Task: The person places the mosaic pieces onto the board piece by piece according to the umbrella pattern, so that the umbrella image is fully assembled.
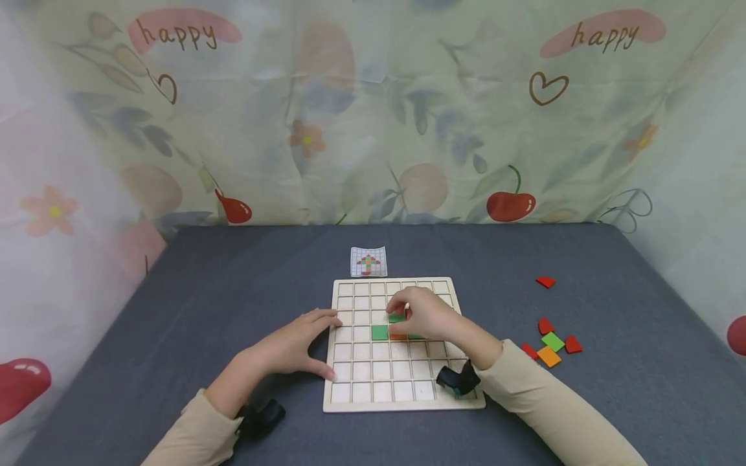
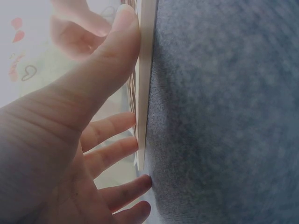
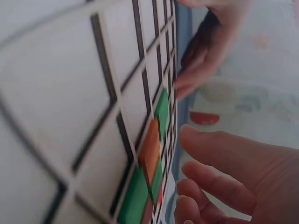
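A pale wooden grid board (image 1: pixel 350 409) lies flat on the table. My left hand (image 1: pixel 291 343) rests along its left edge, thumb and fingers spread, as the left wrist view also shows. Over the upper middle of the board is my right hand (image 1: pixel 428 316), its fingers loosely bent. In the right wrist view nothing shows between thumb (image 3: pixel 205 140) and fingers. Below the hand, green tiles (image 1: pixel 379 332) flank an orange tile (image 1: pixel 398 336), with another green tile (image 1: pixel 396 318) behind. A red sliver (image 3: pixel 159 195) shows beyond them, partly hidden.
A small pattern card (image 1: pixel 368 262) lies behind the board. To the right are several loose tiles: red (image 1: pixel 574 343), light green (image 1: pixel 553 342) and orange (image 1: pixel 549 356). One red tile (image 1: pixel 545 282) lies farther back. A printed curtain hangs behind the dark table.
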A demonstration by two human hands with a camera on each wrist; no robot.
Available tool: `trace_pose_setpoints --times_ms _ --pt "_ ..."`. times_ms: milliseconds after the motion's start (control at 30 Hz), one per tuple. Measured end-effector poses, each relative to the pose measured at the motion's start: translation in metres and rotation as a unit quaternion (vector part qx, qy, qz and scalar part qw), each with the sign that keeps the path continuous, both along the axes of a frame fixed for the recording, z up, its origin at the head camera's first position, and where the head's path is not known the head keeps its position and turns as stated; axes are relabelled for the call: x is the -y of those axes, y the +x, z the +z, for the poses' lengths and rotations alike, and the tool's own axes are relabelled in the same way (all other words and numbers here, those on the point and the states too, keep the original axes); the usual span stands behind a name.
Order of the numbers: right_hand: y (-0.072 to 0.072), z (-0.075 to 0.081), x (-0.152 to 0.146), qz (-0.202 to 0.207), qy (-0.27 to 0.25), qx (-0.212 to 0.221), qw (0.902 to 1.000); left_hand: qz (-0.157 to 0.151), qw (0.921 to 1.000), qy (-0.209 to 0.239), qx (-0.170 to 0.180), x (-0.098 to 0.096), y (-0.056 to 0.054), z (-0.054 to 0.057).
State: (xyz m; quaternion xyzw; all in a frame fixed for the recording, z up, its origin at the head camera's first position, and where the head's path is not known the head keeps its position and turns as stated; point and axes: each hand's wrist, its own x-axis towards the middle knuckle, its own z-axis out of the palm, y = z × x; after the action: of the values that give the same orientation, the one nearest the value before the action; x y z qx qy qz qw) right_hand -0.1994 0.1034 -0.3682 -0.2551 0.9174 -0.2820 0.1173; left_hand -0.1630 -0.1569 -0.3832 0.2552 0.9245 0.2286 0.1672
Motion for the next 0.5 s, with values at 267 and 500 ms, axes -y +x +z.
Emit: trace_pose_setpoints --times_ms 267,500 --pt "-0.017 0.005 -0.057 -0.086 -0.005 -0.018 0.9961 -0.002 1.0 0.001 -0.007 0.001 -0.001 -0.002" --pt "-0.037 0.008 -0.13 -0.187 0.011 -0.031 0.9819 -0.007 0.9998 0.004 -0.015 0.001 -0.001 -0.002"
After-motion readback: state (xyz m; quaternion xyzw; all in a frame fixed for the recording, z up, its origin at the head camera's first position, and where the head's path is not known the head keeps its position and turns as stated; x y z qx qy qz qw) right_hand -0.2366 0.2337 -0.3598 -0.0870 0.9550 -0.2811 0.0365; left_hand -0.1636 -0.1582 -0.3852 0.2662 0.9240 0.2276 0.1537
